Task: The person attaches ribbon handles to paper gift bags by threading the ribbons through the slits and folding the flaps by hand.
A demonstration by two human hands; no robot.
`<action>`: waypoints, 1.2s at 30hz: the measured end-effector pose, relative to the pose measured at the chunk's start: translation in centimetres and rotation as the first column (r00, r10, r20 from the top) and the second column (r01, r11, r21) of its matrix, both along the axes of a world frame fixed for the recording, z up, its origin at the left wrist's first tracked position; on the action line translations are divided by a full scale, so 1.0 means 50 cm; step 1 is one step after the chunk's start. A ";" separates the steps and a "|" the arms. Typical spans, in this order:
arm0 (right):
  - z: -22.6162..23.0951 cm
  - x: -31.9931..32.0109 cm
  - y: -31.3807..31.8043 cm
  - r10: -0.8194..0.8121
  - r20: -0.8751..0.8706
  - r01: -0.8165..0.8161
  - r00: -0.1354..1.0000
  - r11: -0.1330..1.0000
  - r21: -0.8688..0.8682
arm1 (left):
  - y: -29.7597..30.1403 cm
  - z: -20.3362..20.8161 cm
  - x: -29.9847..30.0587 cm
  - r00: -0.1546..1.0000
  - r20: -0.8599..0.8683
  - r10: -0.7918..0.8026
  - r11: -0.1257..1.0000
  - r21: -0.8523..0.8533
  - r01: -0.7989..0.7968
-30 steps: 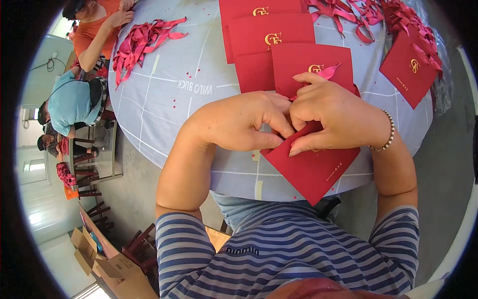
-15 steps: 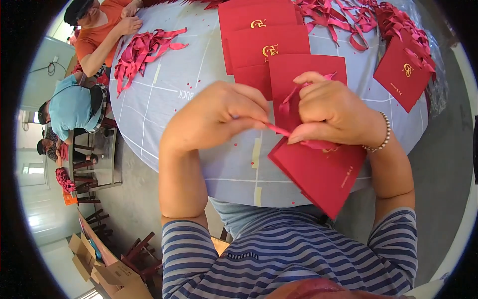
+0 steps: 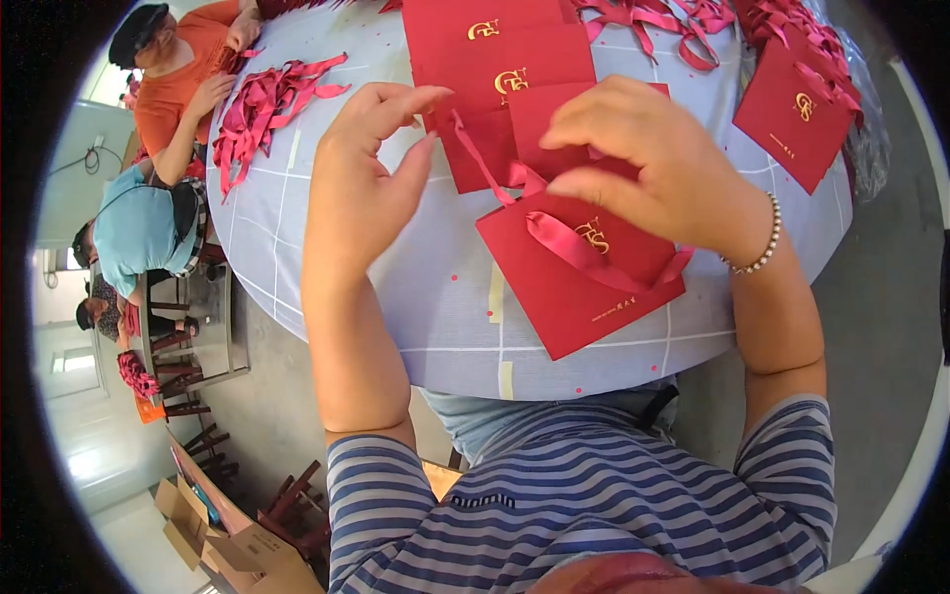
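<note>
A red paper bag (image 3: 554, 297) with gold print lies tilted near the table's front edge. A pink ribbon (image 3: 584, 255) loops across its front, and another strip of the ribbon trails up from its upper edge. My left hand (image 3: 374, 163) is raised to the left of that trailing strip, thumb and fingers apart, holding nothing. Above the bag's upper right, my right hand (image 3: 648, 168) curves with a gap between thumb and fingers; it is open and covers part of the red bag pieces behind it.
Several flat red bags (image 3: 495, 59) overlap beyond my hands. A ribbon pile (image 3: 272, 109) lies at the left, with more ribbons (image 3: 673, 25) at the far right. Another ribboned bag (image 3: 792, 119) rests at the right. A person in orange (image 3: 183, 79) works at the table's far left.
Both hands have let go of the pink ribbon and moved apart. The bag has shifted left and now lies on the table with its ribbon loop spread over it.
</note>
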State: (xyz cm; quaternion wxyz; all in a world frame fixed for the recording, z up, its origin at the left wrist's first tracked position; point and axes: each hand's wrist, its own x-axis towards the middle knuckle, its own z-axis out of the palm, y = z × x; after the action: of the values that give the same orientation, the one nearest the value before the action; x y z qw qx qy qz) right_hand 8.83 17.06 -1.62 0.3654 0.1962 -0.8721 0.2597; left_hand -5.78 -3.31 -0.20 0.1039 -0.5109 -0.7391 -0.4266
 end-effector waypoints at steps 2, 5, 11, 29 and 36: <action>0.028 0.025 0.034 0.036 0.327 -0.028 0.944 0.999 -0.028 | 0.015 0.004 0.037 0.993 0.101 -0.069 0.995 -0.062 0.075; 0.039 0.041 0.024 0.069 0.506 -0.112 0.860 0.992 0.056 | 0.034 -0.005 0.083 0.945 0.240 -0.223 0.941 -0.201 0.273; -0.008 0.047 -0.041 -0.084 0.551 -0.106 0.830 0.946 0.305 | 0.060 -0.041 0.098 0.986 0.063 -0.155 0.913 -0.371 0.167; 0.022 0.046 -0.012 -0.391 0.248 0.253 0.886 0.858 0.448 | 0.027 -0.032 0.039 0.817 0.533 -0.220 0.853 -0.301 0.426; 0.060 0.057 0.051 -0.524 0.045 0.456 0.850 0.778 0.432 | 0.006 -0.010 0.011 0.778 0.625 -0.059 0.844 -0.385 0.374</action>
State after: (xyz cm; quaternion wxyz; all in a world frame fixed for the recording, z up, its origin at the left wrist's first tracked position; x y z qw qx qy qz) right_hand 11.66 19.61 1.40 0.2990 0.0111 -0.9541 -0.0163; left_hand -5.24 -3.00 -0.71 -0.3156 -0.4456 -0.7507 -0.3718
